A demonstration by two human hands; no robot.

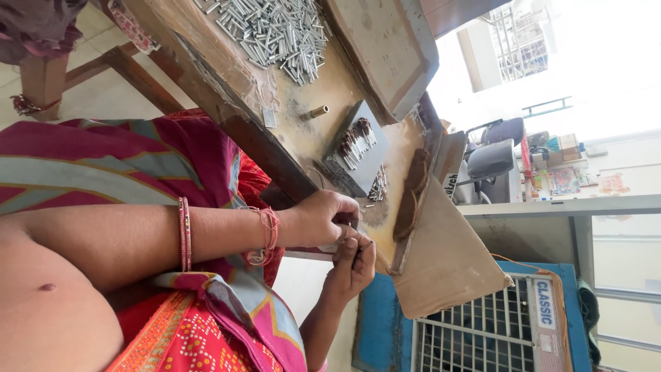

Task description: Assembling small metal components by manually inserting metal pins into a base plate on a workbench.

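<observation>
My left hand (322, 216) is curled at the edge of the wooden worktable (310, 134), gripping a small pale flat piece (329, 247). Touching it from below, my right hand (351, 265) pinches a thin dark pin (365, 244) between its fingertips. What the pin's tip meets is hidden by the fingers. Just beyond the hands, a grey block (359, 153) on the table holds several upright metal pins (356, 141). More loose pins (378, 186) lie beside the block.
A heap of short silver metal tubes (275, 31) covers the far end of the table, with one brass cylinder (318, 110) apart. A cardboard sheet (447, 265) leans by the hands, over a blue crate with a white grille (482, 331). A black chair (490, 160) stands beyond.
</observation>
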